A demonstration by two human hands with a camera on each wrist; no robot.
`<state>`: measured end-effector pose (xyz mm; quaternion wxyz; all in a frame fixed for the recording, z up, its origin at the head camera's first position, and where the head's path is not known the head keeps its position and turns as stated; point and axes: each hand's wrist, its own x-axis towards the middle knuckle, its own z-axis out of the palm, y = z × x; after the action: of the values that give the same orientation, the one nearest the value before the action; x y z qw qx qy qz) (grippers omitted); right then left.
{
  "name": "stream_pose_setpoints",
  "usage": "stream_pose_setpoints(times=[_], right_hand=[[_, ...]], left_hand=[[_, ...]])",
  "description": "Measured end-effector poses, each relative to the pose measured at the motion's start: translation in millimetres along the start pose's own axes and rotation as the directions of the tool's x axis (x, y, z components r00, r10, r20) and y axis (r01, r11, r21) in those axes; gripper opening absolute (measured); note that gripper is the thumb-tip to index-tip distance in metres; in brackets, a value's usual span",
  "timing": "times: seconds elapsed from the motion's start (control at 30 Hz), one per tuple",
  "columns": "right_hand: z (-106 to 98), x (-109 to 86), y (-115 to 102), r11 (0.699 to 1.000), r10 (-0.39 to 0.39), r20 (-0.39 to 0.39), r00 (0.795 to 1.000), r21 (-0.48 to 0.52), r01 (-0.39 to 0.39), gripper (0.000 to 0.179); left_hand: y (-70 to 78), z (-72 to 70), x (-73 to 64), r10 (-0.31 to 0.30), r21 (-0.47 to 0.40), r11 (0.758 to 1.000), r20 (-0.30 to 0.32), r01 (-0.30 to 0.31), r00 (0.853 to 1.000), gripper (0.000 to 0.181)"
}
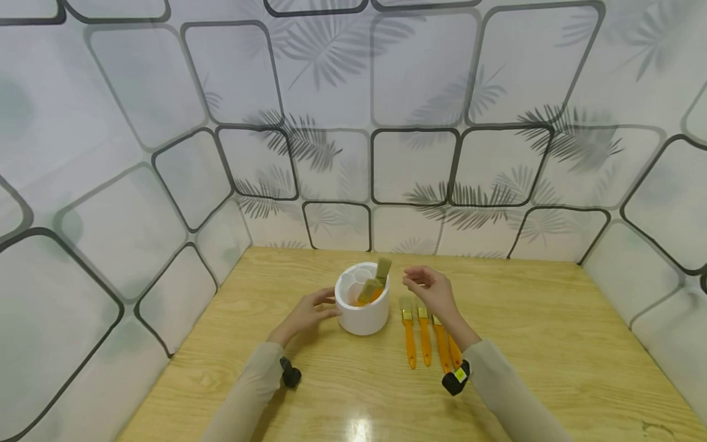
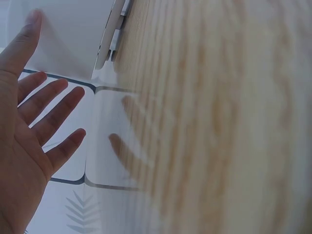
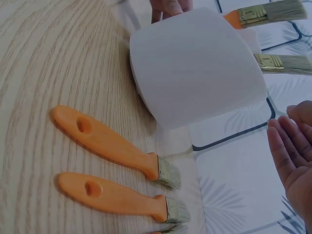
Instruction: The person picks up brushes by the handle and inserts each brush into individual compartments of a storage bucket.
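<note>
Paintbrushes [image 1: 382, 270] stand bristle-end up in the white holder [image 1: 363, 320], two of them, slanting out over its right side with a little orange handle showing down inside. The holder sits upright on the wooden table [image 1: 331, 387], between your two hands, and its inside is divided into compartments with rounded walls toward the back. Your left hand [image 1: 309, 313] is at the holder's left wall, with fingers extended and spread and the thumb set apart from them; it is not wrapped round anything. In the left wrist view your thumb overlaps the white wall, but you cannot tell for certain whether its tip presses on it or stops just short. Your right hand [image 1: 433, 291] hangs in the air to the right of the holder, apart from it, with fingers loosely bent, the thumb close to the index finger and nothing between them. Below that hand, four more brushes [image 1: 407, 334] lie on the table in a rough row to the right of the holder, their orange handles toward you and their bristles away from you; your right forearm partly covers the ones farthest right. In the right wrist view you can see a hole near the end of two of those handles. A small black device [image 1: 289, 373] sits at your left wrist, and another black device [image 1: 456, 378] at your right, beside light sleeves [image 1: 251, 380]. Behind the table hangs a pale backdrop [image 1: 331, 166] printed with dark rounded outlines and leaf shapes.
</note>
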<state>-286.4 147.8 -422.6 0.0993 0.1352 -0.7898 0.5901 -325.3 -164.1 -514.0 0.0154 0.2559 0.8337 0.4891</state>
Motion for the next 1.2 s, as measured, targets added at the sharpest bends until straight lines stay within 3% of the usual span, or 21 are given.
stream_pose_setpoints(times=[0.17,0.4,0.57,1.2], right_hand=[[-0.2,-0.8,1.0,1.000,-0.004,-0.001,1.000,-0.001,0.004,0.020],[0.7,-2.0,2.7,1.000,0.000,-0.002,1.000,-0.004,0.000,0.020],[0.5,-2.3,2.5,1.000,0.010,-0.012,1.000,-0.015,-0.010,0.019],[-4.0,-4.0,4.5,0.998,0.012,-0.031,0.999,-0.054,-0.013,0.019]], left_hand=[[2.9,-1.0,-1.1,-0.010,-0.026,1.000,0.009,0.010,1.000,0.055],[30.4,-6.2,-7.2,-0.019,-0.050,0.999,0.042,0.021,0.999,0.052],[39.5,-8.7,-9.2,-0.015,-0.055,0.998,0.038,0.017,0.999,0.050],[31.6,-9.3,-8.0,0.013,-0.012,1.000,0.031,-0.012,0.999,0.043]])
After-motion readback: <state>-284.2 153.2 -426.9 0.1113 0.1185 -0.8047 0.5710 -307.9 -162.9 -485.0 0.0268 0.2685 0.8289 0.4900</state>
